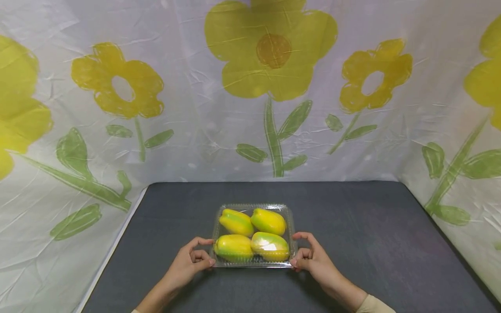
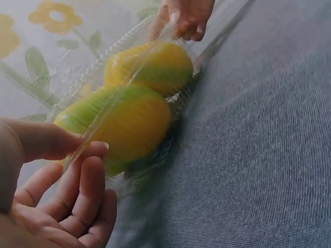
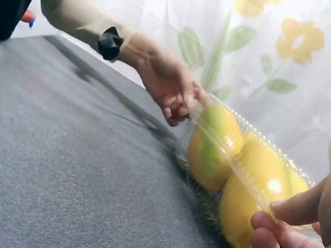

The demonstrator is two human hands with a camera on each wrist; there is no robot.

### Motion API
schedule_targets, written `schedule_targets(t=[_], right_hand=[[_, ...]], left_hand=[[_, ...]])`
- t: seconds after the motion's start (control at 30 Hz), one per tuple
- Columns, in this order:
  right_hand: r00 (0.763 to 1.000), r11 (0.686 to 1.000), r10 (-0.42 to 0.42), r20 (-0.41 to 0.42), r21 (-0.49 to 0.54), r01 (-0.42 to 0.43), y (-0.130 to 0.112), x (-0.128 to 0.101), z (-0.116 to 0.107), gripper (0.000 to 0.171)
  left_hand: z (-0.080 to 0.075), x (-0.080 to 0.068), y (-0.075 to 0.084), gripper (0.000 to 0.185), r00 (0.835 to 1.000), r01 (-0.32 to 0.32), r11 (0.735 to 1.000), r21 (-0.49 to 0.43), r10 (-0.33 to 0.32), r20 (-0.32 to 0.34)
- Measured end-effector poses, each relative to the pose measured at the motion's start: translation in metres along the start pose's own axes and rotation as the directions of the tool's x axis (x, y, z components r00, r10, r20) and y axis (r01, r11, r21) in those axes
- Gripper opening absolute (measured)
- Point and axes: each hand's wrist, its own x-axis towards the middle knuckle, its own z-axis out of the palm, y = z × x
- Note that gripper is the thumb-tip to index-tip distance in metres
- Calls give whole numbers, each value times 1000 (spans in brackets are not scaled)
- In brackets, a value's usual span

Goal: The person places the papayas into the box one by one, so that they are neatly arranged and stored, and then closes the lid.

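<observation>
A clear plastic clamshell container (image 1: pixel 253 208) is set flat on the dark grey fabric-covered tabletop (image 1: pixel 372 234), near the front edge and roughly at the centre. Four yellow-green bell peppers (image 1: pixel 252 234) are enclosed in it, arranged two by two beneath the transparent lid. The container's near left corner is pinched by the left hand (image 1: pixel 192 261): in the left wrist view, the thin lid edge is seen clamped between the thumb and the index fingertip (image 2: pixel 93 150), while the remaining fingers are curled loosely below. The near right corner is gripped in the same manner by the right hand (image 1: pixel 311 256), with the thumb on top of the rim and the fingers curled beneath; in the right wrist view, the fingertips (image 3: pixel 274 227) are shown closed on the lid edge. Both hands are placed symmetrically at the container's front corners, with the forearms resting low over the tabletop. A beige sleeve (image 1: pixel 373 304) is visible on the right forearm. The tabletop is enclosed at the back and on both sides by a white crinkled backdrop sheet printed with yellow flowers and green stems (image 1: pixel 270 52).
</observation>
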Motion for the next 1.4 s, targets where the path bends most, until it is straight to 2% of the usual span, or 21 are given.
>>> schedule_targets(t=[0.3,0.47,0.67,0.8,0.9,1.0,1.13,1.4], right_hand=[[997,999,44,-58,-27,-46,-7,5,6,67],[998,999,24,-50,-40,-26,-9,3,6,66],[1000,999,-11,-29,-36,10,-5,0,4,69],[999,999,35,-9,-23,-35,-4,0,0,69],[996,994,90,22,-59,-88,-4,0,-4,54],[991,989,111,78,-109,-102,-3,-1,-7,38],[988,990,87,126,-119,-72,-2,0,-9,36],[998,989,49,40,-141,-43,-3,1,-2,37]], left_hand=[[-2,2,4,61,998,63,998,3,-63,-13],[-3,3,4,62,996,84,996,-4,-84,-15],[-5,3,6,61,997,78,997,10,-78,-22],[-6,4,6,61,997,79,997,23,-79,-27],[-5,5,7,62,996,82,996,22,-81,-22],[-6,5,7,61,996,87,996,17,-86,-19],[-6,6,8,61,995,95,995,1,-95,-13],[-5,6,8,61,996,92,996,-17,-92,-7]])
